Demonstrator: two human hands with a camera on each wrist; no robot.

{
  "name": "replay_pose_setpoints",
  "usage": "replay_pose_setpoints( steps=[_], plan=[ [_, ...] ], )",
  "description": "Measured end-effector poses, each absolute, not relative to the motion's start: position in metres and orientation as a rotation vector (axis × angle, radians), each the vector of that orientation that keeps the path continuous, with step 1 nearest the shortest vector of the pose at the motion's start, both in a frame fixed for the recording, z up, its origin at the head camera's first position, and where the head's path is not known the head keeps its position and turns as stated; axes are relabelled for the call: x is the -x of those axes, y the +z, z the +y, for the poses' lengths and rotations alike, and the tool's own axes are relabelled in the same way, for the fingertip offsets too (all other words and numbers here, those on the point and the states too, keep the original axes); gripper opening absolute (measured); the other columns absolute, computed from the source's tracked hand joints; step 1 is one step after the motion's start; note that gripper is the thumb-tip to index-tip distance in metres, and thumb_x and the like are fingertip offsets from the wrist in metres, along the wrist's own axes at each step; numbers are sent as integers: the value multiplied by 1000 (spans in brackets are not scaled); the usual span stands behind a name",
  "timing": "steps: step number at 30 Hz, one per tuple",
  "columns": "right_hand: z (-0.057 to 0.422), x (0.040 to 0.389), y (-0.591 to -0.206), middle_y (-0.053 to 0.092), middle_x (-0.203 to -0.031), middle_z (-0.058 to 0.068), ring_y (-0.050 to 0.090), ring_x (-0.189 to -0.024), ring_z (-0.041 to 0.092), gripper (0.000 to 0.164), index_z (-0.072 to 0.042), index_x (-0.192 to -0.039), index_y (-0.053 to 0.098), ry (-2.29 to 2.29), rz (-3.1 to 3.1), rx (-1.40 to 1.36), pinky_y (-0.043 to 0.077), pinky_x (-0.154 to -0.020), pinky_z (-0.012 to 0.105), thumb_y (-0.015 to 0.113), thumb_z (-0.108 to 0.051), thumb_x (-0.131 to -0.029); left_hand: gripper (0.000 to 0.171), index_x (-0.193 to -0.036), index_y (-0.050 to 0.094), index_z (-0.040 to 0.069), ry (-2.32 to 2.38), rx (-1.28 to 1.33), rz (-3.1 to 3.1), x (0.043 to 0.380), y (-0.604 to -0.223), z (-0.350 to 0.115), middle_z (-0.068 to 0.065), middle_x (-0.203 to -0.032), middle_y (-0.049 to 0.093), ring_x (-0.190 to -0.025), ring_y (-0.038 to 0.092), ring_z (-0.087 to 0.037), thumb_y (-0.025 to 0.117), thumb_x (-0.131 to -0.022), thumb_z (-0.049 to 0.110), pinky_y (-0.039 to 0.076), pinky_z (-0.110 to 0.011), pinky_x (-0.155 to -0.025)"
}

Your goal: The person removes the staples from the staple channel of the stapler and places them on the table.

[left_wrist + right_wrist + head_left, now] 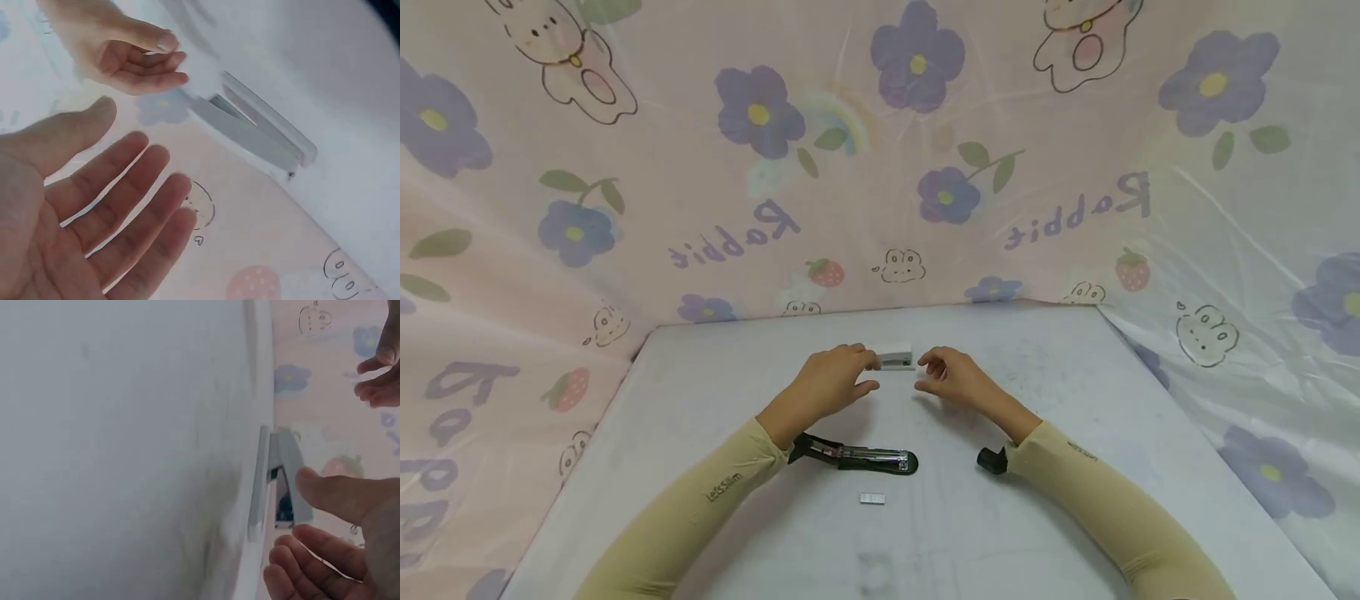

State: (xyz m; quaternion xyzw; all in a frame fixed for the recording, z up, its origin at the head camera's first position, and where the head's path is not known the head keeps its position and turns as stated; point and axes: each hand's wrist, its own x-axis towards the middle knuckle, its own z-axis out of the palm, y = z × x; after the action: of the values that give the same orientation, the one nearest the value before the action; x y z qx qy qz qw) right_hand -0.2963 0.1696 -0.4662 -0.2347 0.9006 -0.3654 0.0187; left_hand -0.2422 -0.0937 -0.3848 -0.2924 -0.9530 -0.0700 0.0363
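Observation:
A pale grey stapler [895,357] stands on the table toward the back, between my two hands. My left hand [827,382] is at its left end in the head view, fingertips close by. The left wrist view shows that hand's fingers [125,194] spread and slightly bent, with nothing in them. My right hand [958,379] hovers off the other end, thumb and fingers apart and holding nothing. In the right wrist view the stapler [294,469] overlaps the right thumb tip, its upper arm raised at an angle from the base.
A black stapler [865,457] lies opened out near the left sleeve, its metal channel showing. In front of it is a small strip of staples [872,498]. Beside the right sleeve sits a black object [992,460], partly hidden. Printed cloth [850,208] rises behind the table.

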Motion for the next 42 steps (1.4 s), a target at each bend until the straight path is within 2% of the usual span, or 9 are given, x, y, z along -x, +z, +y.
replay_pose_setpoints(
  steps=[7,13,18,27,32,38,42],
  plan=[
    [170,320,-472,69,-104,10,66,-94,22,43,2,-125,70,-1120,2797,649,57,-86,41,86,-22,-94,39,-133,72,13,-79,850,-2995,274,-394,-79,-4,-123,73,-109,72,-25,78,-101,34,61,-44,-85],
    [169,340,-481,71,-104,9,66,-91,19,43,1,-126,70,-1133,2769,605,56,-80,33,87,-22,-94,47,-143,67,15,-36,832,-3059,300,-399,-68,-5,-134,70,-119,70,-25,76,-102,38,60,-44,-92],
    [166,349,-484,71,-98,8,65,-88,19,38,1,-122,72,-1174,2751,594,53,-77,31,87,-18,-93,50,-143,67,13,-34,855,-3069,313,-403,-59,-6,-137,70,-121,69,-25,76,-101,40,60,-44,-94],
    [162,360,-487,68,-91,2,59,-83,16,33,-2,-117,76,-1179,2706,599,48,-78,30,88,-21,-92,49,-142,67,16,19,824,-3058,327,-414,-43,-4,-135,70,-118,70,-23,78,-100,38,60,-43,-91],
    [162,364,-484,66,-89,3,56,-82,16,31,-2,-114,75,-1170,2705,617,46,-78,30,89,-17,-91,43,-137,70,15,64,802,-3030,333,-419,-32,-3,-127,73,-112,73,-22,76,-101,38,61,-41,-88],
    [159,366,-484,64,-88,2,54,-81,15,28,-4,-108,73,-1142,2687,613,44,-76,30,89,-18,-91,27,-119,74,10,166,779,-2983,340,-430,-24,-6,-109,78,-93,75,-23,76,-102,30,62,-39,-81],
    [159,365,-482,64,-87,3,54,-81,16,26,-5,-105,72,-1124,2700,596,43,-76,31,89,-19,-90,27,-112,76,9,223,779,-2936,344,-434,-21,-6,-101,78,-87,74,-22,81,-98,32,62,-37,-78]
  ],
)
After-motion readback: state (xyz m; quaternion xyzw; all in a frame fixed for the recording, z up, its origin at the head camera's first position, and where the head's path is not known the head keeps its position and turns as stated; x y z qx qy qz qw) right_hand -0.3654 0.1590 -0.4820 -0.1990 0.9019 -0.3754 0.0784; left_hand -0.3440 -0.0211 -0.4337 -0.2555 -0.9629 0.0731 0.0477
